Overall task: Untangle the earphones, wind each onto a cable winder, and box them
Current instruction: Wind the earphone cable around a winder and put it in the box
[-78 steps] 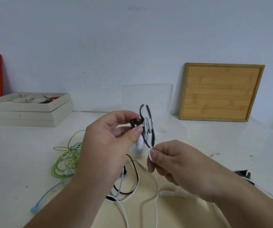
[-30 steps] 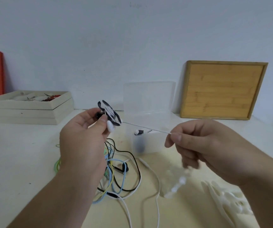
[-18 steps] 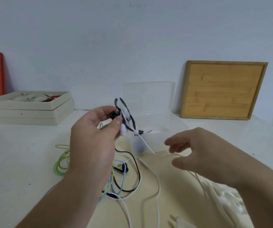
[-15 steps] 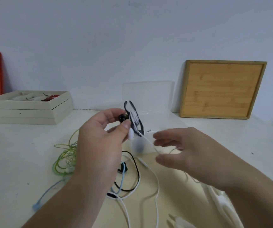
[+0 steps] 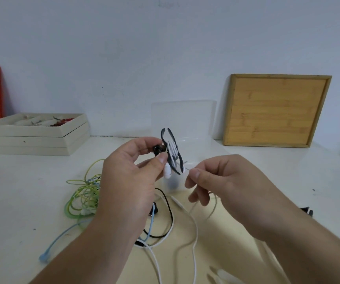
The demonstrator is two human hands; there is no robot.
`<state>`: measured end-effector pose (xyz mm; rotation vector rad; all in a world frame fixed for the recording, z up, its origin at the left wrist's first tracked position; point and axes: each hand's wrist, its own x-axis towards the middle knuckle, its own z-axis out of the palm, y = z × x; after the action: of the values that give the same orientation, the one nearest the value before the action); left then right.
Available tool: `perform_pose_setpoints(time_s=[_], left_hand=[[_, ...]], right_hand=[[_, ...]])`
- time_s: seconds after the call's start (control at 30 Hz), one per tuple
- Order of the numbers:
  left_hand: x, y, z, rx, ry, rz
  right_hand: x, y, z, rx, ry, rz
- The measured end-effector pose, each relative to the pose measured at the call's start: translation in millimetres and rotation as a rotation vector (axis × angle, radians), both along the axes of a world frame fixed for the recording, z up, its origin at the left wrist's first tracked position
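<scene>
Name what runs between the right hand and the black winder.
A short stretch of white cable, from the winder to the right hand; head view.

Cable tangle (image 5: pixel 82 194) centre, clear box (image 5: pixel 185 117) behind; room to L

**Single view, head-worn wide-angle camera.** It looks forward and slightly down across a white table (image 5: pixel 21 191) toward a pale wall (image 5: pixel 124 58), where a wooden board (image 5: pixel 275 109) leans at the far right. Nearest the lens, at frame centre, the left hand (image 5: pixel 132 181) pinches a black cable winder (image 5: pixel 182 163) and the right hand (image 5: pixel 226 187) a white cable (image 5: pixel 171 147); both forearms (image 5: pixel 83 253) enter from the bottom edge.
</scene>
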<state>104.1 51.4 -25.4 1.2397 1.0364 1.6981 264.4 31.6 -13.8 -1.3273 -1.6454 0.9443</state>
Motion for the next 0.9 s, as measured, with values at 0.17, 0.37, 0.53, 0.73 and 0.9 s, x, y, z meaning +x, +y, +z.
perform_pose_setpoints(time_s=[0.17,0.37,0.53,0.73,0.9], left_hand=[[-1.7,-1.0,-2.7,0.004,0.090,0.079],[-1.4,-5.9,-2.8,0.084,0.284,0.184],[0.3,-7.4,-3.6,0.094,0.291,0.175],[2.3,-8.7,-4.5,0.144,0.316,0.154],[4.5,-7.9,-8.4,0.188,0.353,0.145]], right_hand=[[-3.7,-6.3,5.2,-0.052,-0.019,0.123],[-6.2,-8.7,6.4,-0.060,-0.056,0.209],[-3.3,-9.4,8.5,-0.091,-0.150,0.231],[-2.5,-8.7,6.3,-0.112,-0.171,0.253],[-0.7,-8.7,6.5,-0.137,-0.128,0.299]])
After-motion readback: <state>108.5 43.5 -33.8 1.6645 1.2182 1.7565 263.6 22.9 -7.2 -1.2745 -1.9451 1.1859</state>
